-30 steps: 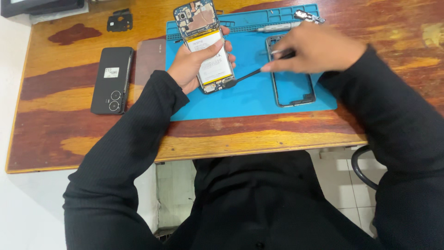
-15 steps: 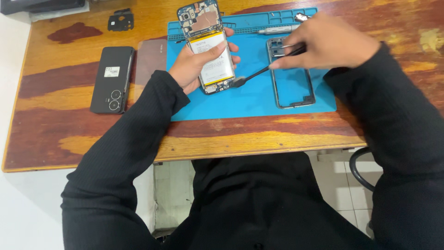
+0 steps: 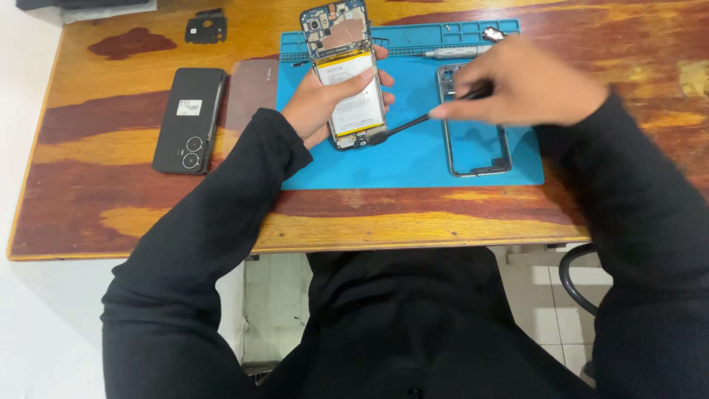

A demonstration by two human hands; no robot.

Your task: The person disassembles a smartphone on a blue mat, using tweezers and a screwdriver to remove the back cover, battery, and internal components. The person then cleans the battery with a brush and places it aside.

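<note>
Brown and worn, the wooden table (image 3: 111, 222) carries a blue mat (image 3: 413, 159) near its far edge. The left hand (image 3: 325, 107) has its grip closed around an opened phone (image 3: 347, 77), holding it tilted up over the left part of the mat, with the white battery and the small green parts showing. The right hand (image 3: 528, 85) pinches a thin black tool (image 3: 421, 122), and the tool's tip touches the bottom edge of the opened phone. Under the right hand, a grey phone frame (image 3: 476, 148) lies flat on the mat. To the left of the mat lie a brown back cover (image 3: 249, 92) and a black phone (image 3: 190, 120), side by side.
</note>
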